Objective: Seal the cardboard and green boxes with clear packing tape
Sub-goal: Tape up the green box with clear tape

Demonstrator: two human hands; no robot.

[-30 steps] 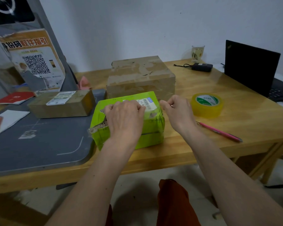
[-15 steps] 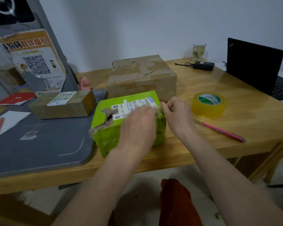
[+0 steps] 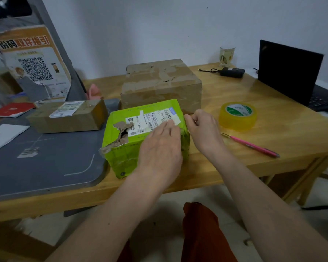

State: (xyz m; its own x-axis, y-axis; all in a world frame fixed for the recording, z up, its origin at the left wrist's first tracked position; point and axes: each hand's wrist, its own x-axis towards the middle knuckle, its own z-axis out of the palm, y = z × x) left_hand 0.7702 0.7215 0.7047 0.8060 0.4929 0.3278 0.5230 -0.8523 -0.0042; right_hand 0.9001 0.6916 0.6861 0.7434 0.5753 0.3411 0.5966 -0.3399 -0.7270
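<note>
I see a smooth wooden table (image 3: 235, 148) carrying a taped, scuffed cardboard box (image 3: 161, 84); in front of it sits the glossy green box (image 3: 133, 146), torn at its left edge. My left hand (image 3: 159, 150), now slid rightward, presses flat on top; my right hand (image 3: 203, 129) pinches the box's right edge. A yellowish tape roll (image 3: 238, 115) lies nearby.

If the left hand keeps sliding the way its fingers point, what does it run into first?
Probably the right hand, curled at the green box's far right top edge. The left hand lies flat on the box, fingers aimed up-right toward it; depth is hard to judge.
</note>
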